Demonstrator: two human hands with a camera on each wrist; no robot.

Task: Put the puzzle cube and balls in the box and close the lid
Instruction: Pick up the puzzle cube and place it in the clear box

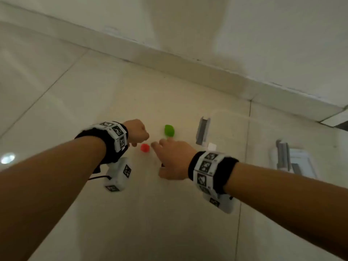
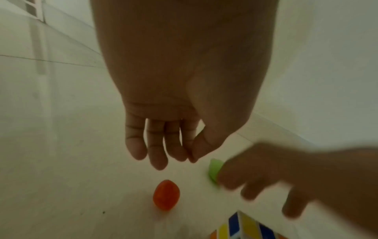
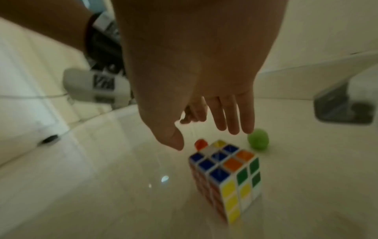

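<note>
On the pale tiled floor lie a red ball (image 1: 145, 148) and a green ball (image 1: 169, 130). My left hand (image 1: 136, 143) hangs just left of the red ball (image 2: 166, 194), fingers relaxed and holding nothing. My right hand (image 1: 160, 157) is spread above the puzzle cube (image 3: 225, 177), not touching it; the hand hides the cube in the head view. Its fingertips (image 3: 235, 127) hover near the green ball (image 3: 258, 141). A clear box part (image 1: 203, 131) with a grey edge stands right of the balls. I cannot tell box from lid.
A second clear piece (image 1: 290, 161) lies further right on the floor. The wall's skirting (image 1: 188, 61) runs behind the balls. A thin white cable (image 3: 40, 96) crosses the floor under my left wrist camera (image 3: 96, 85).
</note>
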